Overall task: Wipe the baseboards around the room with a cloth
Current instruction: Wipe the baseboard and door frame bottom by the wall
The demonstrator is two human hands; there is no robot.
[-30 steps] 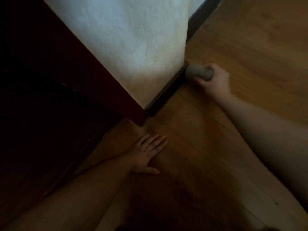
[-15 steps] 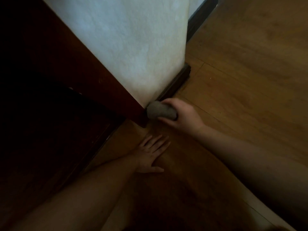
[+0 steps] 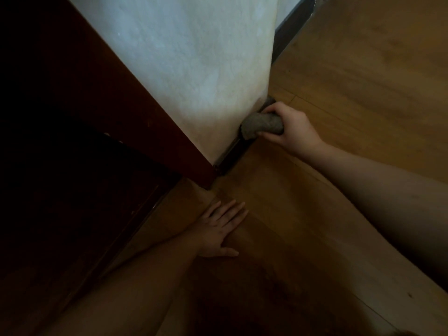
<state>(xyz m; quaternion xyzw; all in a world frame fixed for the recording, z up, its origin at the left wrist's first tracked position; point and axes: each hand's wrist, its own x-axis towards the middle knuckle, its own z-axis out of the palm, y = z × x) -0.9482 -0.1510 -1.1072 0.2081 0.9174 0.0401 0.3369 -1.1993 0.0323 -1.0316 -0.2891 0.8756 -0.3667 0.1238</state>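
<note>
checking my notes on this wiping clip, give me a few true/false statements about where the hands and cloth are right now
1. The right hand grips a bunched grey cloth. True.
2. The cloth lies loose on the floor, away from the wall. False: it is pressed against the dark baseboard.
3. The left hand rests flat on the wooden floor. True.
4. The left hand holds a second cloth. False: it holds nothing, fingers spread.
</note>
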